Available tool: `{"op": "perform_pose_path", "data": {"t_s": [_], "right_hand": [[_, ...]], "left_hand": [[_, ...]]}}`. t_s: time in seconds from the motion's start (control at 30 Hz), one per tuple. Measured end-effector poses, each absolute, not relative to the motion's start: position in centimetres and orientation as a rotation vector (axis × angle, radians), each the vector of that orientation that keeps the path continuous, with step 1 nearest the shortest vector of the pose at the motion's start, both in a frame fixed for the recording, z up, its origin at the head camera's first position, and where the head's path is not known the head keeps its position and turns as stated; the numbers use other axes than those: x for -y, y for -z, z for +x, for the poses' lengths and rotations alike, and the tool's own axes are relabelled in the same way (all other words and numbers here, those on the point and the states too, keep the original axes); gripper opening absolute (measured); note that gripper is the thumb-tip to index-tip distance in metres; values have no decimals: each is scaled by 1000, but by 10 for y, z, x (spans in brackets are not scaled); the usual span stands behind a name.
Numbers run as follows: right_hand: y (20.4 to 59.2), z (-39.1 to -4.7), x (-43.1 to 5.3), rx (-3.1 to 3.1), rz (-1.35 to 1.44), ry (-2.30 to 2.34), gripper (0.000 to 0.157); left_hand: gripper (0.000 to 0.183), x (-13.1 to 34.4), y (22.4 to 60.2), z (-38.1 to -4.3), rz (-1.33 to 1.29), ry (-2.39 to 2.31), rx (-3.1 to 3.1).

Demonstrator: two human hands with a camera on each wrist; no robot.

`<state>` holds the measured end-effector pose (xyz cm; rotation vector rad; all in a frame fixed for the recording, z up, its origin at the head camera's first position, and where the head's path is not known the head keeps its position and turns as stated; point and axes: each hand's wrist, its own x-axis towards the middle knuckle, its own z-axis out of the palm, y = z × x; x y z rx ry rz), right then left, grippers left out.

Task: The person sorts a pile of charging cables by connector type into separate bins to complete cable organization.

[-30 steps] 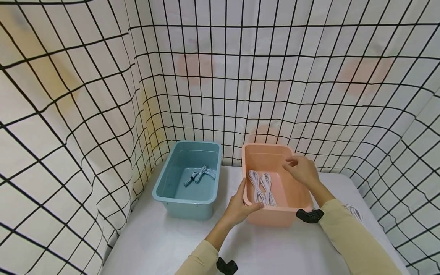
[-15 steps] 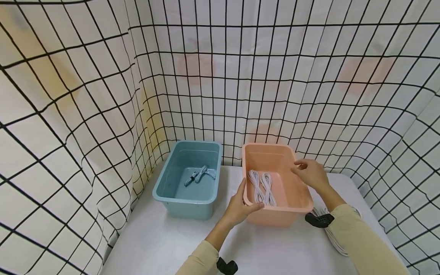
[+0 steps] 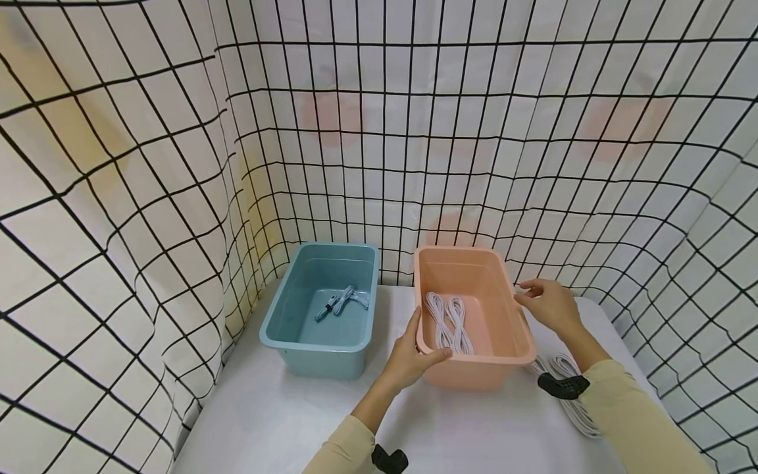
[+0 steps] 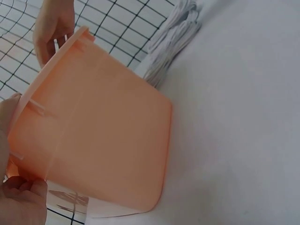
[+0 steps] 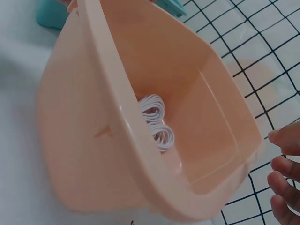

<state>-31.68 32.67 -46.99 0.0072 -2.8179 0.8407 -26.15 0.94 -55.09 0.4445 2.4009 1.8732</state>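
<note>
My left hand (image 3: pixel 411 355) grips the near left corner of a peach plastic bin (image 3: pixel 482 361), its thumb on the front rim. In the left wrist view, curled fingers (image 4: pixel 23 190) of that hand lie under the rim. Inside the bin, two coiled white cables (image 3: pixel 457 324) lie side by side. My right hand (image 3: pixel 551 306) hovers by the bin's right rim, holding nothing. The right wrist view shows its fingers (image 5: pixel 281 187) loosely bent and apart from the bin (image 5: pixel 84 126).
A blue plastic bin (image 3: pixel 320 345) with a bundled pale cable (image 3: pixel 341 303) inside stands to the left. More coiled white cable (image 3: pixel 579 415) lies on the white table (image 3: pixel 284 421), right of the peach bin, partly under my right forearm. Black netting surrounds the back and sides.
My right hand has moved right, from above the inside of the peach bin to its right rim. More of the cable on the table shows. My left hand keeps its place.
</note>
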Motion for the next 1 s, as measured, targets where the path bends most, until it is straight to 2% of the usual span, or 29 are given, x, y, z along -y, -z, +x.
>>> {"op": "perform_pose_path", "data": {"t_s": [0.3, 1.0], "right_hand": [[479, -301, -344, 2814, -41, -845, 45], [532, -271, -386, 2891, -165, -911, 52]], "left_hand": [[112, -9, 552, -262, 446, -1882, -2400], [112, -8, 554, -264, 467, -1901, -2379]]}}
